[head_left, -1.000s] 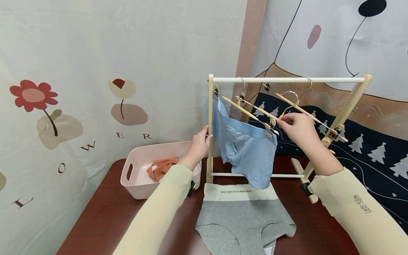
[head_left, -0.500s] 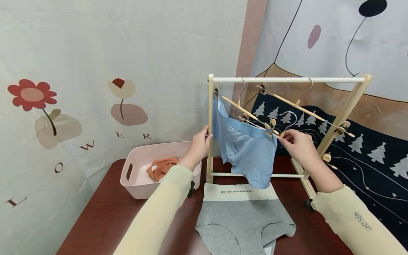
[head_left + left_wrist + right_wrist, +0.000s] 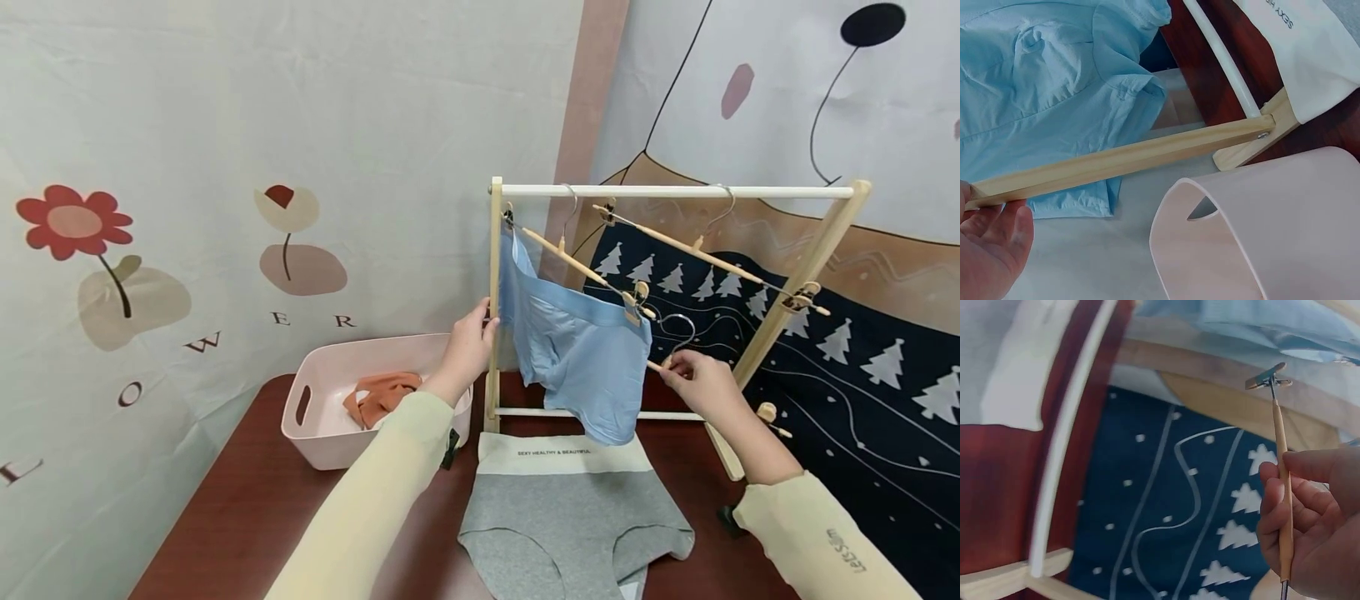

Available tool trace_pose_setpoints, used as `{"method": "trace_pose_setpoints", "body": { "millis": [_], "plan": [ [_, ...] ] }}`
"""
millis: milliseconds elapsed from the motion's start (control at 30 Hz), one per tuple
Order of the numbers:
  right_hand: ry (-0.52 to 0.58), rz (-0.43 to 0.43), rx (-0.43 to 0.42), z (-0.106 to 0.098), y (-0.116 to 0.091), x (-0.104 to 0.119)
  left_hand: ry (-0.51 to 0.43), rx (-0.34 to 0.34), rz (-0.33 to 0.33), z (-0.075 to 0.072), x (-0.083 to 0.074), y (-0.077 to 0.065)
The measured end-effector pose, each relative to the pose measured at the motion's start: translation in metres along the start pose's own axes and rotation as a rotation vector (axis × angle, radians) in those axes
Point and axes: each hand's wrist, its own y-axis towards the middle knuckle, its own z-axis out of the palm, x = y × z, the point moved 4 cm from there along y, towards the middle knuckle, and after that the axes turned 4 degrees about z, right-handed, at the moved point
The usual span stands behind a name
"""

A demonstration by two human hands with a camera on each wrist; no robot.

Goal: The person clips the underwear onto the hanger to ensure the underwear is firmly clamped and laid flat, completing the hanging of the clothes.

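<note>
- Pale pink basin [image 3: 330,435] at far left on the dark red worktop [image 3: 217,508], an orange garment [image 3: 382,395] inside. It sits just beside the rack, so a shifting rack foot could nudge it.
- Left hand [image 3: 467,350]: fingers curled round the rack's left wooden post [image 3: 495,267]. If that grip slackened, the rack might rock under a pull.
- Blue briefs [image 3: 581,354] hang, slanted, from a clip hanger [image 3: 579,266] on the white rail [image 3: 667,192]; a snag could tug them loose.
- Grey-and-white briefs [image 3: 570,508] lie on the worktop, below the blue pair; something dropped could crease them.
- Right hand [image 3: 705,383]: fingers pinch a loose hanger [image 3: 1279,428] by its wooden bar, off the rail. Gripped mid-bar, it could swivel and catch the blue fabric.
- Another hanger [image 3: 720,262] hangs rightmost; a rising arm might knock it.
</note>
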Motion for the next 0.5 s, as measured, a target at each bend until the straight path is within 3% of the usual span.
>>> {"method": "trace_pose_setpoints", "body": {
  "millis": [233,367,500],
  "plan": [
    [0.017,0.046,0.086,0.027,-0.016,-0.031,-0.110,-0.064,-0.001,-0.001,0.001,-0.003],
    [0.012,0.077,0.147,0.041,-0.026,-0.045,-0.192,-0.210,0.036,0.001,0.003,-0.015],
    [0.006,0.105,0.198,0.053,-0.033,-0.054,-0.260,-0.336,0.079,0.008,0.006,-0.038]
  ]
}}
